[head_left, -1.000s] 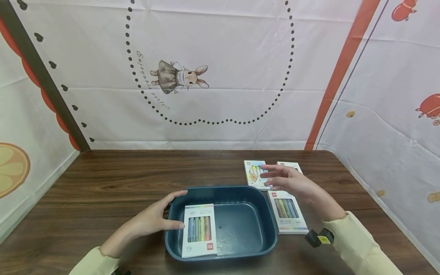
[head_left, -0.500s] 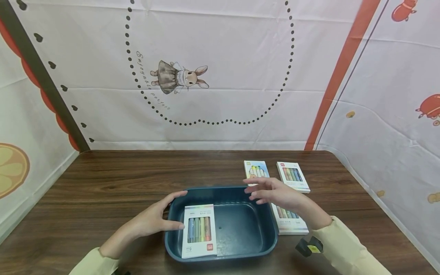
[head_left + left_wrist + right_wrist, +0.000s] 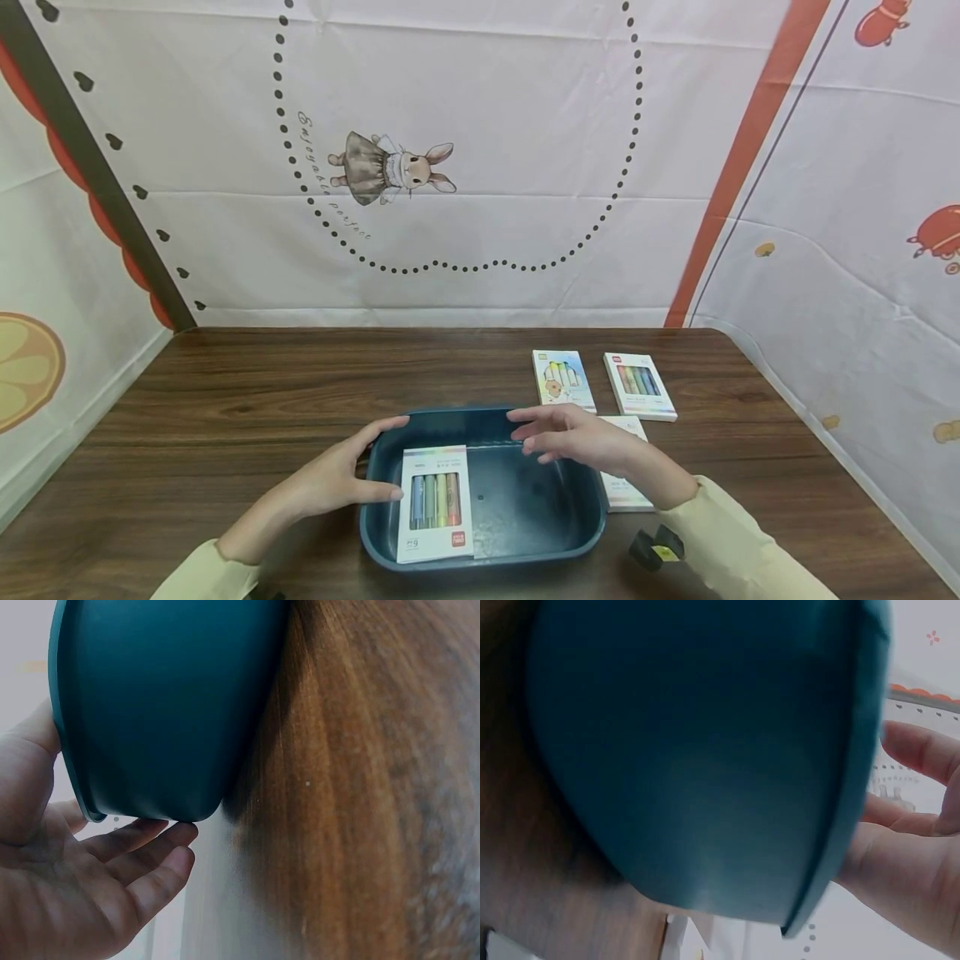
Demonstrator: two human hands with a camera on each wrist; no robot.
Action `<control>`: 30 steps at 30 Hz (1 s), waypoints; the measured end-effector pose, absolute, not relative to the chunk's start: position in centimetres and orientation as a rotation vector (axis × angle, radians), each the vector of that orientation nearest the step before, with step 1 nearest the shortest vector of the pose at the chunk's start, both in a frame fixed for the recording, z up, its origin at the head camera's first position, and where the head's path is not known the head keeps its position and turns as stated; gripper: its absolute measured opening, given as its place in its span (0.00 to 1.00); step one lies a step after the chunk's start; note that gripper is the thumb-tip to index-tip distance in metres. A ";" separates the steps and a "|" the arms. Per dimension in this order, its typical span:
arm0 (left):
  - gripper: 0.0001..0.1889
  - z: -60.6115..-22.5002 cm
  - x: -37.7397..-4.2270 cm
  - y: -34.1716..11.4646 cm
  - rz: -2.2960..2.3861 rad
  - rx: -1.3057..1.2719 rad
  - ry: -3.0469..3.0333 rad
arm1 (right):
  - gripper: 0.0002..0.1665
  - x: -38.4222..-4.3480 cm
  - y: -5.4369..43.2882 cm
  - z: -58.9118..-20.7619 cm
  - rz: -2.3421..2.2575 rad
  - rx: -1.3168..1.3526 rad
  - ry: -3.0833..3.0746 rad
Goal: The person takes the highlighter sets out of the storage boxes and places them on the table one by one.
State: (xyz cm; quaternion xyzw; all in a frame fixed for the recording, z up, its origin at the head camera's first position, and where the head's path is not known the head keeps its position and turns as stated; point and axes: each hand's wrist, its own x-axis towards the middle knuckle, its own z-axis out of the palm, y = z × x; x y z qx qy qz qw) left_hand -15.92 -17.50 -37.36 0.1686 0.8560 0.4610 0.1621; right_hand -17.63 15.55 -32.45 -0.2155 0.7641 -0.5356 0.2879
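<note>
A dark teal plastic bin stands on the table. My left hand grips its left back corner, thumb over the rim and fingers against the outer wall, as the left wrist view shows. Inside the bin, on the left, lies a white box of coloured sticks like crayons, close to my left thumb. My right hand hovers above the bin's right back part, fingers relaxed and holding nothing. Just right of the bin, a similar white box is partly hidden beneath my right wrist.
Behind the bin to the right lie two more white boxes: one with a bear picture and one with a window of coloured sticks. A printed white cloth hangs along the back and sides of the wooden table.
My right hand has moved left and toward me, from over the boxes at the right to above the bin, uncovering the two back boxes. The left hand and bin have stayed still.
</note>
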 end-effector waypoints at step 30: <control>0.42 -37.3 -15.9 -17.6 1.293 0.496 2.461 | 0.28 -16.6 12.2 -34.2 -1.380 -0.485 1.957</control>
